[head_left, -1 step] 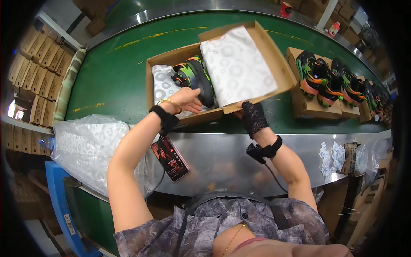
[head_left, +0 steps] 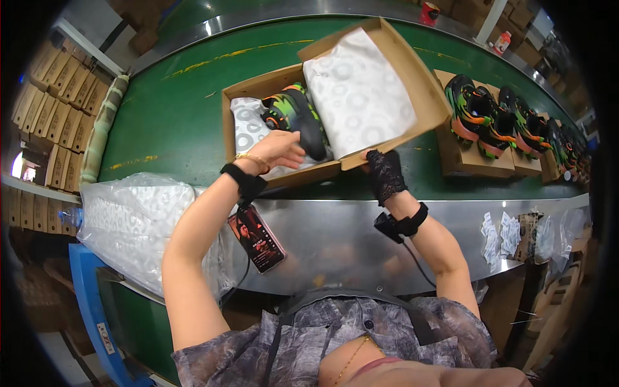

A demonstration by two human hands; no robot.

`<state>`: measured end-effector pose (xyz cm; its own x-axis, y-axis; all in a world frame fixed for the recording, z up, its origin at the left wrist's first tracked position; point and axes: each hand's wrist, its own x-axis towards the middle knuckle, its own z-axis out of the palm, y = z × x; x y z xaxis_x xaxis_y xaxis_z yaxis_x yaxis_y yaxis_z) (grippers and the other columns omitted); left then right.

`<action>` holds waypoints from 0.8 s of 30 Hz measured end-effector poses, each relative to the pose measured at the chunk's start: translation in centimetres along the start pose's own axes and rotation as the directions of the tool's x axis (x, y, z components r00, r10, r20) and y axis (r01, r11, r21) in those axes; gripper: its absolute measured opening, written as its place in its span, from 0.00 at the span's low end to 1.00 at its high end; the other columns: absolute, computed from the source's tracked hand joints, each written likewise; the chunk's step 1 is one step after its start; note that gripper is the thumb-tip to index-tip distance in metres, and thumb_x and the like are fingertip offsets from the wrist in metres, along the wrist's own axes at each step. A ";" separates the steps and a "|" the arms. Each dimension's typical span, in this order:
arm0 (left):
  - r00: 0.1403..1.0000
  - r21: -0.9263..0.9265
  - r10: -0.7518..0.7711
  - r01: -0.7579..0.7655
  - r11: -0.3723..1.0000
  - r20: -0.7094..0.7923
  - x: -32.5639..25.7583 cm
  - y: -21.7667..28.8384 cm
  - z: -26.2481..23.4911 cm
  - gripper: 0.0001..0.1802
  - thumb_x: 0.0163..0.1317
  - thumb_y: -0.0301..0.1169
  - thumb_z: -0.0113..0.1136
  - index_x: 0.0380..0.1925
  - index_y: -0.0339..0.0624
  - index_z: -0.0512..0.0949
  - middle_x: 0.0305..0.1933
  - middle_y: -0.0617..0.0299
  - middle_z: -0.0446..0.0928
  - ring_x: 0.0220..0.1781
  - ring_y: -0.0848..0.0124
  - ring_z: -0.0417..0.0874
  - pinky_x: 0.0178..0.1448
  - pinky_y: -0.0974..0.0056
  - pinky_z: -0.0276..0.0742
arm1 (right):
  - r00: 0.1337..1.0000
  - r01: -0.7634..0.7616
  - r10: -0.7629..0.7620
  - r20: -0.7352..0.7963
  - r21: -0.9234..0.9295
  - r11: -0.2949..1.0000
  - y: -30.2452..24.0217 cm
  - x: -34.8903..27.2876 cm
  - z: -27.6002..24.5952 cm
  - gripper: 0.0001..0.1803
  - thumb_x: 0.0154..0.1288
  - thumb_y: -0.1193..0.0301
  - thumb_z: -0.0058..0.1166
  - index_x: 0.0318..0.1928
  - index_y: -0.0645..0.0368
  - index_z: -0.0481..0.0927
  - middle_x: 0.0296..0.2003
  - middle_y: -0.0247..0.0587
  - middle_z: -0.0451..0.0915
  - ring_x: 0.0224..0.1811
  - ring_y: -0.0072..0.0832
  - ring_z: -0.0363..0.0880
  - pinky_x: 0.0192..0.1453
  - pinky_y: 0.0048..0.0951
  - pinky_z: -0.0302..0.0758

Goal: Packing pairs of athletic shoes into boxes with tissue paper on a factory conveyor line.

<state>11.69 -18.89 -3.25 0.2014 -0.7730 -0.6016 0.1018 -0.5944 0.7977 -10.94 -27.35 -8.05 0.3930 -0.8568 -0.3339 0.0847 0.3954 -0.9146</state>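
Note:
A brown cardboard shoebox (head_left: 227,122) rests on the green surface, its lid (head_left: 431,103) tipped up on the right side. Inside lies a black sneaker (head_left: 298,122) with green and orange parts, on white patterned tissue paper (head_left: 248,122). More of that paper (head_left: 361,97) covers the inside of the lid. My left hand (head_left: 281,149) is over the box's front side near the sneaker, fingers stretched out; whether it touches the shoe is unclear. In a black lace glove, my right hand (head_left: 384,173) grips the near edge of the lid, its fingertips partly hidden.
Several sneakers (head_left: 474,116) stand on brown boxes (head_left: 474,160) at the right. A phone (head_left: 256,238) lies on the metal ledge (head_left: 322,242), with plastic-wrapped patterned paper (head_left: 138,209) to its left and small white packets (head_left: 500,235) at far right. Stacked boxes (head_left: 55,122) fill the left shelf.
The lid has shifted slightly right and away from me, along with my right hand's grip. My left hand has barely moved beside the sneaker.

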 end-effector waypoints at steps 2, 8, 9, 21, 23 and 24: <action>0.976 -0.086 0.197 -0.205 0.975 -0.098 -2.1 -0.5 -0.2 0.23 0.62 0.42 0.45 0.46 0.33 0.66 0.44 0.50 0.71 0.39 0.64 0.76 0.42 0.62 0.74 | 0.962 0.238 -0.273 -0.009 -0.462 0.855 -2.1 0.0 -0.7 0.20 0.45 0.77 0.53 0.43 0.62 0.69 0.43 0.52 0.70 0.45 0.39 0.70 0.44 0.36 0.70; 0.790 -0.139 0.287 -0.421 0.896 -0.542 -3.5 -1.7 0.7 0.30 0.61 0.51 0.40 0.50 0.33 0.65 0.47 0.54 0.70 0.48 0.67 0.71 0.44 0.62 0.68 | 0.422 0.466 -0.699 0.577 -0.800 -0.378 -2.3 0.4 -3.1 0.27 0.48 0.79 0.45 0.53 0.52 0.66 0.53 0.38 0.66 0.55 0.34 0.62 0.48 0.45 0.58; 0.783 -0.167 0.207 -0.367 0.915 -0.587 -3.0 -1.9 1.5 0.32 0.61 0.53 0.39 0.50 0.33 0.65 0.47 0.54 0.70 0.48 0.67 0.71 0.44 0.61 0.68 | 0.407 0.420 -0.663 0.628 -0.773 -0.475 -0.6 0.9 -4.0 0.25 0.51 0.75 0.44 0.52 0.45 0.67 0.54 0.35 0.65 0.55 0.33 0.63 0.46 0.48 0.57; 0.956 -0.443 0.183 -0.270 0.855 -0.231 1.7 -3.1 3.0 0.31 0.53 0.52 0.49 0.46 0.37 0.68 0.45 0.57 0.72 0.45 0.66 0.74 0.46 0.64 0.70 | 0.667 0.549 -0.389 0.635 -0.773 -0.319 -3.4 -0.6 -3.7 0.24 0.57 0.72 0.38 0.57 0.46 0.62 0.59 0.41 0.60 0.62 0.41 0.56 0.52 0.68 0.50; 0.938 -0.620 0.325 -0.326 0.713 -0.118 1.4 -2.6 2.6 0.31 0.53 0.51 0.47 0.48 0.37 0.66 0.45 0.56 0.72 0.44 0.66 0.75 0.46 0.64 0.72 | 0.559 0.562 -0.428 0.710 -0.704 -0.434 -4.9 -1.1 -2.3 0.22 0.57 0.71 0.37 0.55 0.51 0.63 0.56 0.44 0.63 0.58 0.44 0.61 0.52 0.63 0.55; 0.936 -0.637 0.339 -0.318 0.702 -0.094 0.6 -2.4 2.4 0.30 0.54 0.50 0.47 0.49 0.37 0.65 0.44 0.56 0.72 0.43 0.66 0.75 0.45 0.64 0.72 | 0.513 0.573 -0.464 0.722 -0.691 -0.442 -5.7 -1.5 -1.9 0.22 0.55 0.71 0.39 0.53 0.54 0.66 0.52 0.44 0.67 0.55 0.41 0.65 0.51 0.60 0.56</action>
<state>9.26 -18.47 -5.60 0.3146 -0.9043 -0.2885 0.6281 -0.0296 0.7776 -13.74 -28.94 -2.75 0.8237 -0.3840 0.4171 -0.4448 -0.8939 0.0554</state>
